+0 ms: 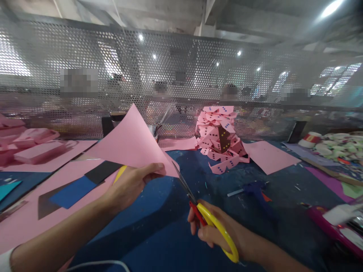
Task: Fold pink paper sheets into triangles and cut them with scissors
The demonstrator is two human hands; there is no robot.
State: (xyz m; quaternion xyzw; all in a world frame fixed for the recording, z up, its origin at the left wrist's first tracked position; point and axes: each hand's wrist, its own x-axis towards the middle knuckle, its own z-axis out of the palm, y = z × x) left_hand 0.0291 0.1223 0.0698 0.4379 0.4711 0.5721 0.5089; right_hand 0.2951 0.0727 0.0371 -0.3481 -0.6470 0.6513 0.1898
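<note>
My left hand pinches the lower edge of a pink paper sheet, held up off the blue table with one corner pointing upward. In my right hand are scissors with yellow and red handles. Their blades reach up and left to the sheet's right corner; whether they are parted there is hard to tell. A yellow piece shows just behind my left hand. Blue and black paper pieces lie on pink paper at the left.
Dotted pink folded pieces are heaped at the back, beside a flat pink sheet. A blue glue gun lies right of the scissors. Pink boxes stand far left. A perforated screen runs behind, with people beyond it.
</note>
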